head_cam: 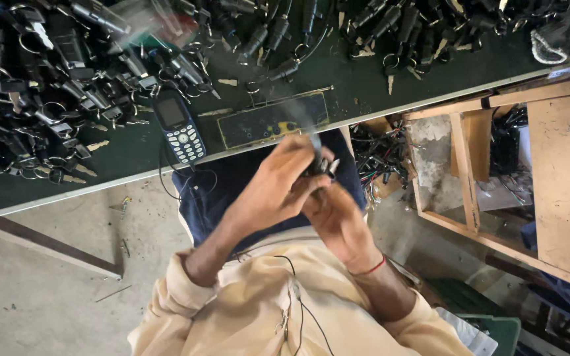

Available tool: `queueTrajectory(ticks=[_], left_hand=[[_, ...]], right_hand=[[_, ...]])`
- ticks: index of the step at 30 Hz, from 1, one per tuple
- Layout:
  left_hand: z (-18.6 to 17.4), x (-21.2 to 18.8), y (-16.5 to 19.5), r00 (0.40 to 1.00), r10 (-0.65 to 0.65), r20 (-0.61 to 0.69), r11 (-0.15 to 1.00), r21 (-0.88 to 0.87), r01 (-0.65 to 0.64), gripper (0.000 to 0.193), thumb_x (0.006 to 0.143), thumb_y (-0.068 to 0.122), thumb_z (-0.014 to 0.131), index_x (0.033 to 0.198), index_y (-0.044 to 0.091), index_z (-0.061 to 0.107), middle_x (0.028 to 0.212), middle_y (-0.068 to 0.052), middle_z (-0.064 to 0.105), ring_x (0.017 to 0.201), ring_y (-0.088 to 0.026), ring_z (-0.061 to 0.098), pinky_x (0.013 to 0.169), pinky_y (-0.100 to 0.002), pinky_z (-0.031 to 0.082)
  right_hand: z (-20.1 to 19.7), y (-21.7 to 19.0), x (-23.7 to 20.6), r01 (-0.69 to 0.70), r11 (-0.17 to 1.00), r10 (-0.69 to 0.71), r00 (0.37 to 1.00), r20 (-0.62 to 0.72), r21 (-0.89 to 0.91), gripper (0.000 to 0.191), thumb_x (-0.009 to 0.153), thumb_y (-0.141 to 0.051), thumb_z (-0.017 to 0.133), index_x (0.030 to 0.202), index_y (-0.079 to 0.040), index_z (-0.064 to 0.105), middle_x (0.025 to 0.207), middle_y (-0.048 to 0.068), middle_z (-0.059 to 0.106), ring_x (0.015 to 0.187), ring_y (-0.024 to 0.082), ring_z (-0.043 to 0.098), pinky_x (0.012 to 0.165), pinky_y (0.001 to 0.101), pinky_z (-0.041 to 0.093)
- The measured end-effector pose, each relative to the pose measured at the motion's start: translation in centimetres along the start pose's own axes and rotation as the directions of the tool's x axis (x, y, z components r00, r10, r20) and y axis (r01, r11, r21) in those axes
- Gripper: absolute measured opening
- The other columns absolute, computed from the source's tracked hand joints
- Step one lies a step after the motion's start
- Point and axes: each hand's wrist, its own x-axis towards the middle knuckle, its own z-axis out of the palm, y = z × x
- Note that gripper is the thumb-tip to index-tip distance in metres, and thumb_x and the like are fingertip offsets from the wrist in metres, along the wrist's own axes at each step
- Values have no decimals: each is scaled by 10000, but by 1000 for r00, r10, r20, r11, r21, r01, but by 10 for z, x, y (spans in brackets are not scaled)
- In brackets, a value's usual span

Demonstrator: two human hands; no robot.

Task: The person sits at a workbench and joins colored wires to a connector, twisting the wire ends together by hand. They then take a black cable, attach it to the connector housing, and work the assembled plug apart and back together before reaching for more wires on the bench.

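Both my hands meet over my lap, just in front of the table's edge. My left hand [277, 186] comes in from the left, its fingers closed around a small black lock part [318, 166] with a bit of metal showing. My right hand [338, 221], with a red thread at the wrist, cups the same part from below. The part is mostly hidden by my fingers and blurred.
The dark green table [364, 86] holds heaps of black lock parts with keys and rings [47, 86], a blue keypad phone [178, 128] and a worn dark flat plate [272, 122]. A tangle of wires [380, 155] and a wooden frame [496, 171] stand at right.
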Motion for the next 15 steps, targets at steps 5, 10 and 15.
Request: queueTrajectory(ticks=[5, 10, 15], left_hand=[[-37, 53, -35, 995, -93, -46, 964, 246, 101, 506, 1081, 160, 662, 1508, -14, 454, 1155, -193, 635, 1109, -365, 571, 1008, -473, 456], [-52, 67, -62, 949, 22, -314, 776, 604, 182, 651, 1072, 260, 717, 1566, -15, 393, 1310, -168, 605, 1238, -368, 525, 1097, -505, 410], [-25, 33, -56, 974, -123, -189, 836, 510, 205, 657, 969, 184, 728, 1524, -22, 444, 1393, -197, 517, 1329, -419, 449, 1140, -537, 379]], right_hand=[[-16, -7, -5, -105, 963, 130, 988, 87, -249, 505, 1052, -354, 435, 1410, -2, 493, 1127, 234, 711, 922, 250, 710, 886, 343, 547], [-24, -26, -3, -44, 890, 105, 989, 108, -454, 360, 1098, -247, 522, 1335, 24, 547, 986, 186, 715, 822, 227, 697, 765, 323, 560], [-28, -51, 6, -27, 842, 15, 1000, -26, -538, 242, 1038, -206, 581, 1182, -13, 601, 910, 141, 707, 717, 190, 667, 662, 303, 538]])
